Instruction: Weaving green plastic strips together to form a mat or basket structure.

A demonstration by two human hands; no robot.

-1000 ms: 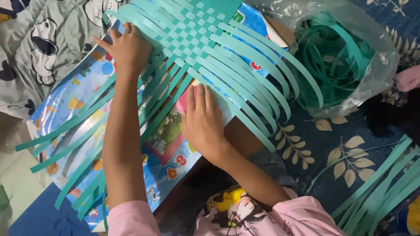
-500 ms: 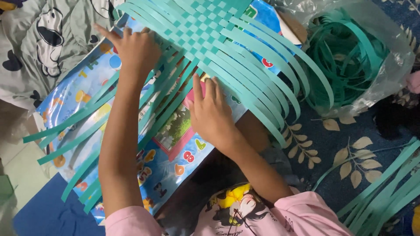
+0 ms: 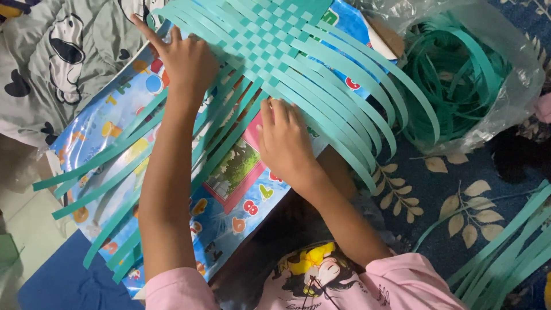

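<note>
The flat mat of woven teal plastic strips (image 3: 270, 40) lies at the top centre of your view, its checkered middle resting on a colourful illustrated children's poster board (image 3: 229, 189) with cartoon pictures and a blue border. From the woven patch, loose strip ends fan out — one set sweeping down to the left across the board, another arching to the right and curling back toward you.

Your left hand (image 3: 186, 60) lies flat on the left edge of the weave, fingers spread and extended, the index finger pointing up and left; it presses on the strips without closing round any of them. Your right hand (image 3: 284, 140) sits just below the woven patch, palm down, fingers straight and close together, their tips tucked among the loose strips at the lower edge of the weave. Whether those fingertips pinch a strip you cannot tell from this angle.

To the right of the mat, a clear crumpled plastic bag (image 3: 516, 97) holds a coiled bundle of darker green strips (image 3: 453, 86). A further sheaf of loose teal strips (image 3: 511, 247) lies at the lower right on a dark blue leaf-patterned cloth (image 3: 453, 195). At the upper left is a grey fabric printed with cartoon dogs (image 3: 51, 63) — just beside the board.
</note>
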